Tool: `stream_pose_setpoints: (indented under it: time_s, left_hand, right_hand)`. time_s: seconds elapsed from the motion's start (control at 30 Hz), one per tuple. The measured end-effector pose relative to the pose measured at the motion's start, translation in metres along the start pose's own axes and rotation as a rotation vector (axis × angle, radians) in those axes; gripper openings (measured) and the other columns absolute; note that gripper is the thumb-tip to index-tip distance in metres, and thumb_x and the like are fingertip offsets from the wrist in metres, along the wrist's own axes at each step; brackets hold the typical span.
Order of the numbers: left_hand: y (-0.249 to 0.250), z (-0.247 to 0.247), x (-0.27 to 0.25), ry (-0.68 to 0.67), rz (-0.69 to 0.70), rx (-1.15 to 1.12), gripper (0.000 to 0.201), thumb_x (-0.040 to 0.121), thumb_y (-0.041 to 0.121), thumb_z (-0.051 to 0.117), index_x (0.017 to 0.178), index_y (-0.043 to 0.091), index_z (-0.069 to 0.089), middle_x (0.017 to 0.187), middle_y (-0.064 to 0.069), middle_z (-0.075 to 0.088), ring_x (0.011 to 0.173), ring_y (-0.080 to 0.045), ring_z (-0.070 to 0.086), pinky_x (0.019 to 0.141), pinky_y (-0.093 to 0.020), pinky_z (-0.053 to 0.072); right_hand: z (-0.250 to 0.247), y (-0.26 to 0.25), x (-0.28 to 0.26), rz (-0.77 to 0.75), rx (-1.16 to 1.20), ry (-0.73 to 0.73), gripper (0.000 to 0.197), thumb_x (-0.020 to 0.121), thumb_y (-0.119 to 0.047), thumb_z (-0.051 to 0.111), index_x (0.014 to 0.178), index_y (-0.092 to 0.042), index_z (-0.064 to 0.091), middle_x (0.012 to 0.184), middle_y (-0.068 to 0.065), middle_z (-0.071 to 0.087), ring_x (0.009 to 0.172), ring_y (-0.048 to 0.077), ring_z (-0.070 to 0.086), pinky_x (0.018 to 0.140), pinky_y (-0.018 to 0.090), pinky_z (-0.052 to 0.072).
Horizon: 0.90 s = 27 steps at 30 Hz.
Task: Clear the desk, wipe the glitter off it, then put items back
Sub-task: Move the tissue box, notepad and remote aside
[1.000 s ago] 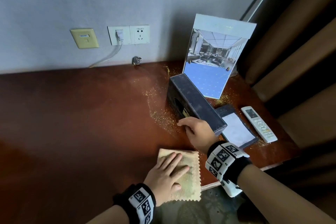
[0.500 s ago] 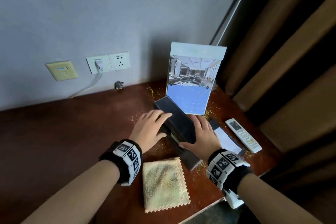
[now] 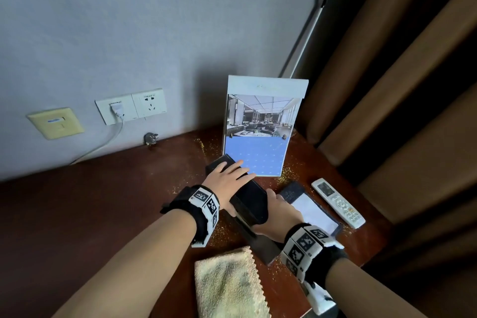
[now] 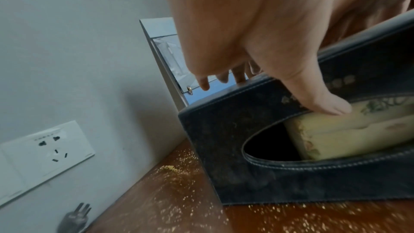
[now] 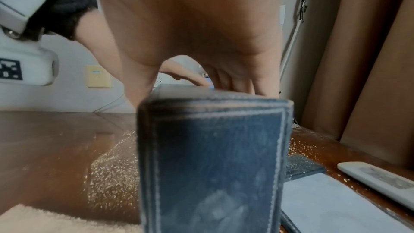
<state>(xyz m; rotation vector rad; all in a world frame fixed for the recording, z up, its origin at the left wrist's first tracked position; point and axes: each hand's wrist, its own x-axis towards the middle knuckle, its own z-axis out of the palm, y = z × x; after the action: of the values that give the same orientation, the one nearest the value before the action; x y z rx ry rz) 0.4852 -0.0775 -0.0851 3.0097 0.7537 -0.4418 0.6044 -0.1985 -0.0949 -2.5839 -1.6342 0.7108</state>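
1. The desk is dark reddish-brown polished wood, set against a pale grey wall; brown curtain folds hang beside its far corner.
2. Gold glitter lies scattered on the wood all round the tissue box, thickest on the side facing the open desk.
3. The tissue box is long, rectangular, covered in dark blue-black leather-like material with pale stitched seams; its oval slot faces sideways, toward the wall sockets, and a yellowish patterned tissue pack shows inside.
4. The left hand grips the far part of the box: fingers spread over its upper face, thumb curled to the slot's edge.
5. The right hand clasps the near part of the box from the other side, fingers wrapped over the upper edge.
6. Behind the box stands an upright clear sign holder with a printed interior photo and a blue lower panel.
7. Beside the box, on the curtain side, lies a dark flat pad with white paper, and beyond that a white remote control.
8. In front of the box, at the desk's near edge, rests a folded beige terry cloth with a zigzag-cut edge.
9. On the wall past the box are a white double socket with a plugged white cable, a yellow plate, and a loose plug lying at the desk's back edge.
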Motion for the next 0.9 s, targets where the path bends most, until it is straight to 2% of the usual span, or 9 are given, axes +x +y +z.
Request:
stream_pose_setpoints:
  time_s: [0.07,0.13,0.27,0.37,0.43,0.5,0.67,0.9]
  left_hand:
    - [-0.004,-0.001,0.002,0.051,0.012,0.019,0.094,0.074,0.047,0.073,0.148,0.023,0.020,0.152,0.000,0.024,0.146,-0.020,0.008,0.118,-0.043,0.001]
    - [-0.011,-0.003,0.000,0.088,0.020,0.061,0.089,0.070,0.052,0.074,0.142,0.022,0.030,0.143,0.001,0.035,0.140,-0.019,0.023,0.119,-0.045,0.000]
    - [-0.033,-0.006,-0.021,0.167,-0.071,0.001,0.091,0.064,0.062,0.072,0.137,0.023,0.035,0.134,0.003,0.040,0.125,-0.019,0.041,0.118,-0.042,-0.002]
    - [-0.062,-0.009,-0.047,0.225,-0.177,-0.069,0.092,0.058,0.066,0.073,0.133,0.025,0.038,0.127,0.005,0.042,0.118,-0.019,0.045,0.117,-0.039,0.012]
    - [-0.086,-0.011,-0.072,0.240,-0.245,-0.121,0.089,0.057,0.067,0.073,0.129,0.026,0.040,0.124,0.005,0.043,0.115,-0.019,0.045,0.108,-0.035,0.026]
    - [-0.113,-0.008,-0.104,0.227,-0.330,-0.150,0.089,0.056,0.068,0.073,0.128,0.026,0.041,0.124,0.006,0.043,0.116,-0.018,0.045,0.102,-0.033,0.031]
    - [-0.184,0.018,-0.198,0.175,-0.566,-0.181,0.094,0.058,0.069,0.071,0.134,0.026,0.037,0.131,0.005,0.041,0.120,-0.018,0.041,0.100,-0.034,0.033]
    - [-0.262,0.075,-0.336,0.113,-0.870,-0.198,0.089,0.055,0.070,0.070,0.128,0.029,0.041,0.124,0.007,0.044,0.115,-0.017,0.044,0.096,-0.032,0.034]
  right_hand:
    - [-0.002,-0.002,0.000,-0.007,-0.003,-0.006,0.073,0.069,-0.042,0.074,0.125,-0.018,0.033,0.116,0.003,0.052,0.102,0.024,0.058,0.082,0.039,0.052]
    - [-0.008,-0.007,-0.001,-0.040,-0.034,0.000,0.078,0.069,-0.040,0.074,0.130,-0.020,0.030,0.118,0.002,0.051,0.104,0.024,0.057,0.083,0.038,0.051]
    - [-0.032,-0.026,0.004,-0.187,-0.129,0.043,0.084,0.069,-0.040,0.074,0.136,-0.025,0.027,0.123,0.000,0.049,0.110,0.022,0.053,0.087,0.038,0.049]
    - [-0.050,-0.060,0.015,-0.307,-0.167,0.037,0.082,0.070,-0.037,0.074,0.137,-0.027,0.028,0.121,-0.002,0.051,0.110,0.020,0.053,0.089,0.037,0.047]
    - [-0.057,-0.092,0.024,-0.388,-0.194,0.019,0.085,0.070,-0.035,0.075,0.140,-0.028,0.026,0.122,-0.002,0.050,0.112,0.021,0.052,0.091,0.036,0.046]
    - [-0.056,-0.131,0.033,-0.474,-0.218,-0.009,0.090,0.069,-0.033,0.076,0.143,-0.028,0.023,0.126,-0.002,0.049,0.114,0.022,0.051,0.092,0.035,0.045]
    - [-0.033,-0.251,0.051,-0.697,-0.297,-0.084,0.094,0.068,-0.035,0.078,0.143,-0.028,0.023,0.129,-0.002,0.048,0.116,0.021,0.050,0.095,0.038,0.045]
    - [0.040,-0.417,0.050,-0.970,-0.389,-0.170,0.091,0.069,-0.034,0.077,0.142,-0.029,0.023,0.126,0.003,0.049,0.115,0.027,0.051,0.092,0.042,0.046]
